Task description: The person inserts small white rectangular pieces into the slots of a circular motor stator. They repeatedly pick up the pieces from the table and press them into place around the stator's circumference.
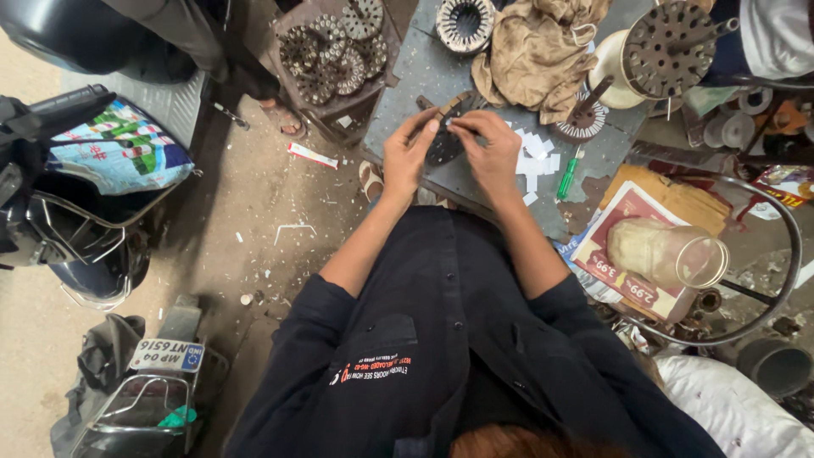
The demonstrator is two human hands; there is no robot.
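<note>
My left hand and my right hand meet over a dark round slotted metal core lying on the grey worktable. Both hands pinch at its upper edge with thumb and fingertips, where a small pale strip sticks out. Small white paper slips lie scattered just right of my right hand. A green-handled screwdriver rests beside them.
A crumpled tan cloth, a wound ring core and a spool with a perforated disc sit at the table's far side. A box of slotted cores stands left. A clear plastic jar lies on papers right. Scooters crowd the left floor.
</note>
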